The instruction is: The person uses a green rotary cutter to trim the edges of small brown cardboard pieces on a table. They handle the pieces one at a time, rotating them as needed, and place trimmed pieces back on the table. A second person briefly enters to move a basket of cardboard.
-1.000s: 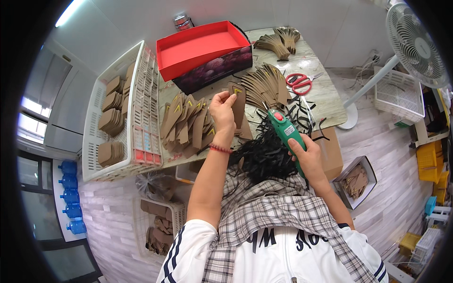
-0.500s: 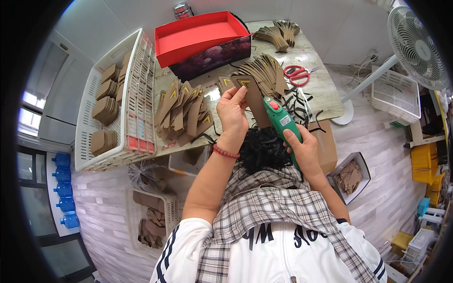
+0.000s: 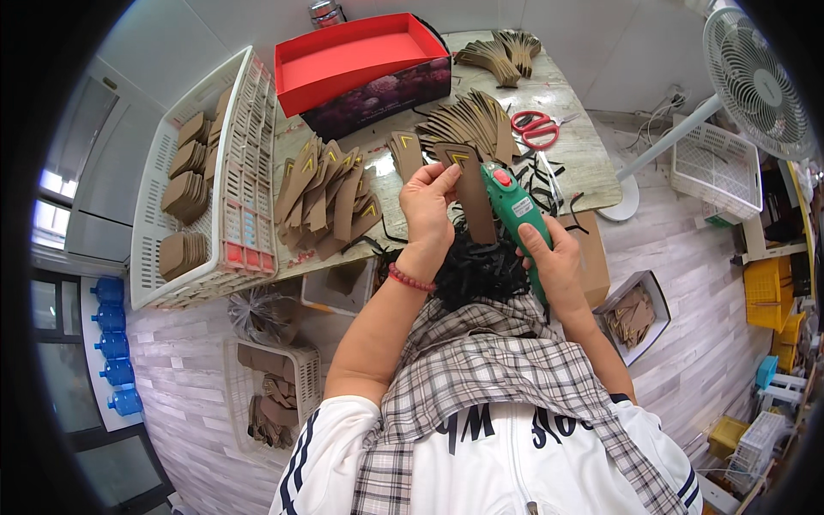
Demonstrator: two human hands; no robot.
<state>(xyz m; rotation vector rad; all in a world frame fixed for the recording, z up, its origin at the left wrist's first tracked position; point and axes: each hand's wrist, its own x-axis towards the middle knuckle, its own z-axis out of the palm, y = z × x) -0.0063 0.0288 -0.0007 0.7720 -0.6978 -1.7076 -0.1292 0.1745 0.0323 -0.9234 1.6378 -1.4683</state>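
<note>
Between the thumb and fingers of my left hand is a flat brown strip with a yellow V mark near its upper end. My right hand is wrapped round green electric scissors with a red button. Their head lies close against the strip's right edge; whether it touches cannot be made out. Black trimmings are heaped below the strip at my lap. Left of my left hand lies a loose pile of similar marked strips. A fanned row of strips lies beyond my hands.
A red-lined box stands at the table's back, beside a white crate holding stacked brown pieces. Red-handled scissors and black scraps lie right. A standing fan rises at far right. A bin of brown pieces sits on the floor.
The strip in my left hand has shifted slightly right and down and hangs a little more upright. The electric scissors have barely moved. The whole view has shifted a little.
</note>
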